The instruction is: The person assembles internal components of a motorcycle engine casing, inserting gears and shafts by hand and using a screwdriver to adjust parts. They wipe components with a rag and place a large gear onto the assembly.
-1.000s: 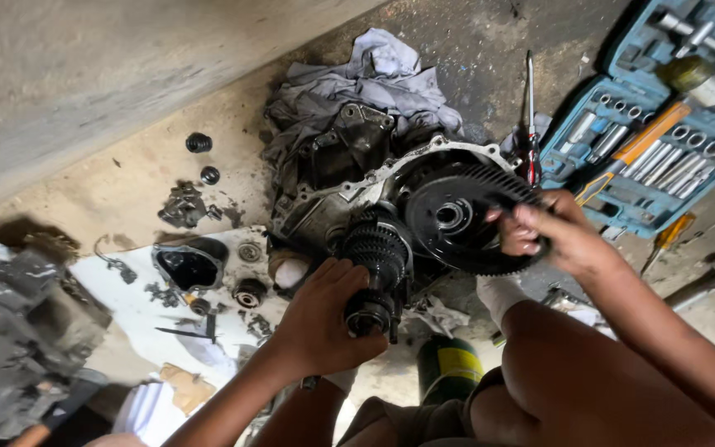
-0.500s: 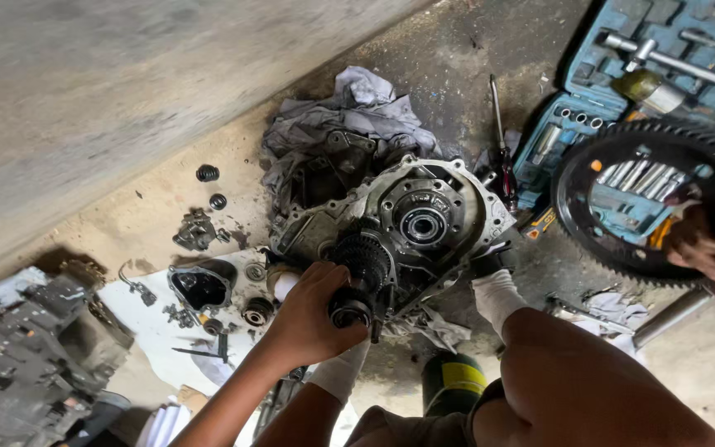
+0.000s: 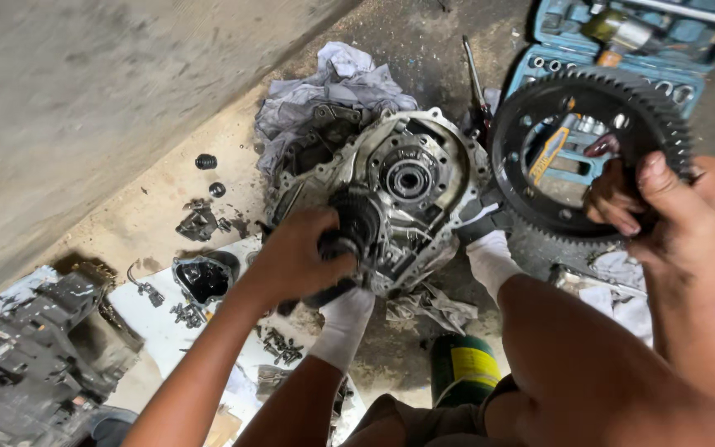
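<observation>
A greasy aluminium gearbox housing [image 3: 407,178] lies on the floor on a grey rag [image 3: 333,83], with a bearing in its middle. My left hand [image 3: 299,257] grips a dark gear shaft [image 3: 349,232] standing in the housing's near side. My right hand [image 3: 655,211] holds a large black ring gear [image 3: 539,149] by its right rim, lifted clear and to the right of the housing. My feet in white socks [image 3: 490,257] press against the housing's near edge.
A blue socket tool case [image 3: 622,41] lies open at the top right, and a screwdriver [image 3: 473,74] lies next to it. Small parts and bolts [image 3: 200,219] sit on white paper at left. Another dark casing [image 3: 26,348] lies at the lower left. A green can [image 3: 465,368] stands between my legs.
My right hand lifted the ring gear off the housing and carried it to the right, baring the bearing. My left hand stayed on the gear shaft.
</observation>
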